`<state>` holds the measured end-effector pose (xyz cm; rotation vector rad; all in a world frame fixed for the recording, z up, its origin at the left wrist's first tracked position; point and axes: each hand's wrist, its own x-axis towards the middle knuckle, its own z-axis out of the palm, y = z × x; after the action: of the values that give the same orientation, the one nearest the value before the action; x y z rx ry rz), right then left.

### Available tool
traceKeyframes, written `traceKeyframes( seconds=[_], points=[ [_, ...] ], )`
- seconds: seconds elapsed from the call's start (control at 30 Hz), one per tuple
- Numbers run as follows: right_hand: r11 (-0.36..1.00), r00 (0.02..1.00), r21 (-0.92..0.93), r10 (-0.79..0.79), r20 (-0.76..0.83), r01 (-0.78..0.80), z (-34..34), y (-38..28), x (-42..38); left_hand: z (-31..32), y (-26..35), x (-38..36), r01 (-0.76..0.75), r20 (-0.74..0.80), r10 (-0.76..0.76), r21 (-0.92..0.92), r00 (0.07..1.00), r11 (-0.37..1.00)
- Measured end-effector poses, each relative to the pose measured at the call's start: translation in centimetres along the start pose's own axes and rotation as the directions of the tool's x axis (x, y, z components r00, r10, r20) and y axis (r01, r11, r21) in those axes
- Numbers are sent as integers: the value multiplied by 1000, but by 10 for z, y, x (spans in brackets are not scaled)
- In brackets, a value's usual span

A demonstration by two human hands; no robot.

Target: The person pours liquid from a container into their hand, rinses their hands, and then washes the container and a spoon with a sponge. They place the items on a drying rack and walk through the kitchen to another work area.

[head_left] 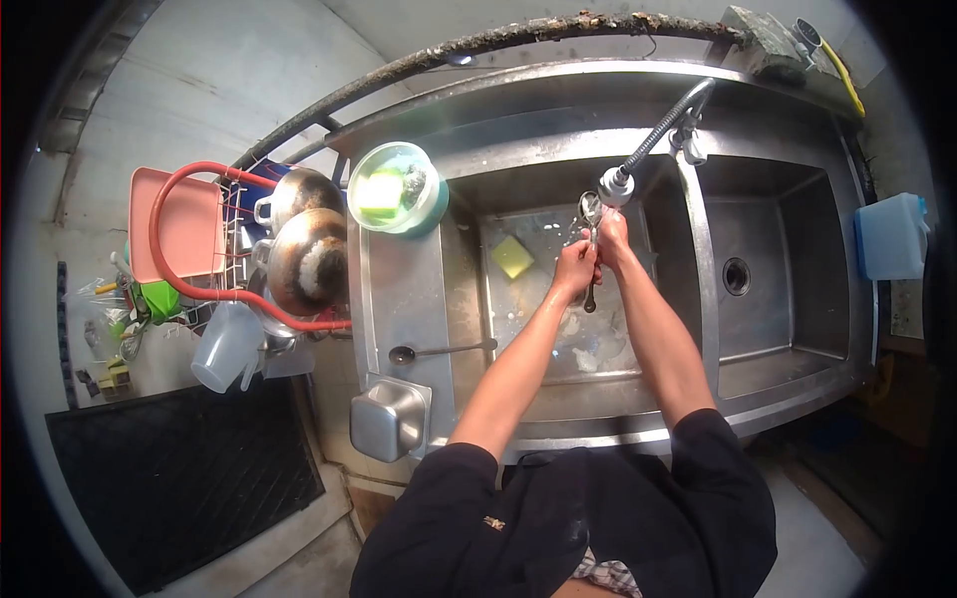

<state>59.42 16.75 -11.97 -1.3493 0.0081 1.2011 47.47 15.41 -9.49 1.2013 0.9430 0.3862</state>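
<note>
Under the tap head (615, 185), a long-handled metal spoon (589, 208) is held over the left basin, its bowl pointing to the back. My left hand (575, 267) is closed round the handle, and the handle's end sticks out below the fingers. My right hand (612, 235) is closed at the upper part of the spoon, close beneath the tap head; its fingers are partly hidden. Splashes show around the spoon's bowl. A yellow-green sponge (512, 257) lies on the basin floor left of my hands.
On the left counter stand a tub with a sponge and suds (397, 187), another long spoon (403, 355) and an upturned steel container (387, 419). A rack with pots (311, 261) is farther left. The right basin (768, 299) has a drain; a blue jug (890, 237) hangs beyond it.
</note>
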Motion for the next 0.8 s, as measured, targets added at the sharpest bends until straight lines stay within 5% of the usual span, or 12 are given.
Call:
traceKeyframes(
  seconds=[0.13, 0.2, 0.3, 0.37, 0.4, 0.43, 0.53, 0.6, 0.67, 0.73, 0.8],
  points=[
    [996, 987, -85, 17, 162, -3, 0, 4, 13, -13, -32, 4, 38, 1, -38, -147, 999, 988],
    [999, 980, -42, -23, 196, 32, -6, 23, 24, -34, -58, 11, 354, 91, -347, -391, 933, 850],
    [998, 995, -49, -23, 101, 28, -24, 43, 37, -83, -112, 35, 529, -38, -528, 110, 848, 842],
    [982, 1000, -191, -3, -1, 3, -31, 45, 39, -105, -161, 55, 521, -384, -364, 488, 848, 700],
    [948, 995, -315, -3, -103, -30, -37, 49, 40, -108, -157, 60, 569, -483, -327, 533, 812, 626],
    [947, 987, -302, -143, -74, 114, -44, 57, 41, -110, -145, 64, 617, -572, -277, 568, 772, 545],
    [933, 994, -346, -108, -13, 97, -28, 42, 22, -124, -132, 81, 580, -567, -212, 617, 796, 532],
    [953, 1000, -304, -3, 2, 3, -29, 44, 31, -129, -143, 96, 478, -489, -72, 796, 869, 370],
    [992, 982, 88, -101, 162, 88, -22, 38, 43, -131, -150, 109, 532, -509, -163, 771, 845, 351],
    [988, 975, 148, -68, 212, 37, -18, 34, 54, -133, -151, 115, 623, -541, -315, 724, 780, 297],
    [964, 943, 173, -240, 229, 203, -2, 22, 56, -128, -146, 108, 620, -543, -303, 712, 784, 329]
  ],
)
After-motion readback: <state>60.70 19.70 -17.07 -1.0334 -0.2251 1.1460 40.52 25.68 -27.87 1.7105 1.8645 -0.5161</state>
